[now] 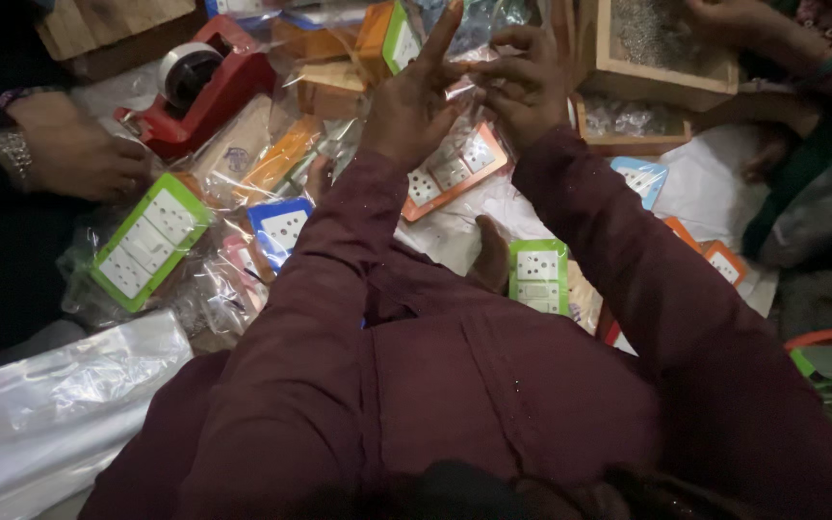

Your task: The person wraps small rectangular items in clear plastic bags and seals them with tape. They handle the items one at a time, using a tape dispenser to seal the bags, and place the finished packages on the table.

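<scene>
The left hand is reaching forward with its fingers spread open, its grip closing on nothing, though the palm is touching a clear plastic bag. The right hand is pinching that same bag with curled fingers, just beside the left hand. Directly below the bag, an orange-framed switch plate is lying wrapped in plastic. Left of that plate, a blue-framed plate and a green-framed plate are resting among wrappers. Farther left, a red tape dispenser is sitting near another person's hand. Above right of the plate, a wooden box is standing.
</scene>
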